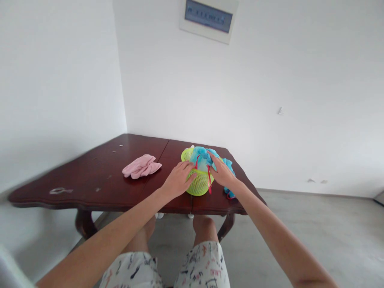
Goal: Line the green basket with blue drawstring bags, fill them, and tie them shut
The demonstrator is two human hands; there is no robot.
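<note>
A lime-green plastic basket (198,184) stands near the front edge of a dark wooden table (90,176). A light blue cloth (203,157) with red trim fills its top and spills over its right side. My left hand (177,179) rests against the basket's left wall, fingers curved round it. My right hand (221,171) lies on the blue cloth at the basket's right rim, fingers pressed into the fabric.
A crumpled pink cloth (141,166) lies on the table left of the basket. The table stands in a corner between two white walls. A wall panel (208,17) hangs high above. Grey floor opens to the right. My knees are under the table's front edge.
</note>
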